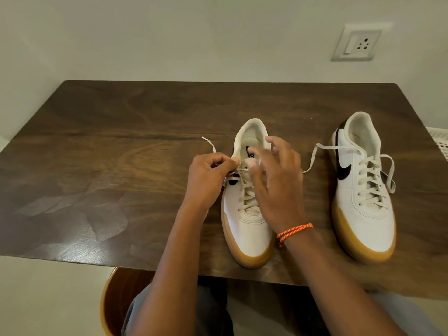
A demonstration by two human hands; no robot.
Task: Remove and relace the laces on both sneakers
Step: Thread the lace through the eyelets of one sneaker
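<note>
My right hand [274,183] is blurred, fingers spread loose over the left shoe [247,190] — hides its upper eyelets. Left hand [208,175] pinches the lace [213,147] beside the collar. Right shoe [363,187] sits apart, laced.

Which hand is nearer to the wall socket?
Right. The right hand hovers over the left sneaker, nearer the white wall socket; the left hand lies farther left.

Dark brown wood-grain rectangular worktop [121,146], glossy, with light reflections on its near left part. Plain off-white wall [194,32] behind it. White square wall socket plate with switch [356,43] upper right. White lattice plastic basket edge [440,141] at far right. Round brown wooden stool seat [114,306] below worktop's near edge.
</note>
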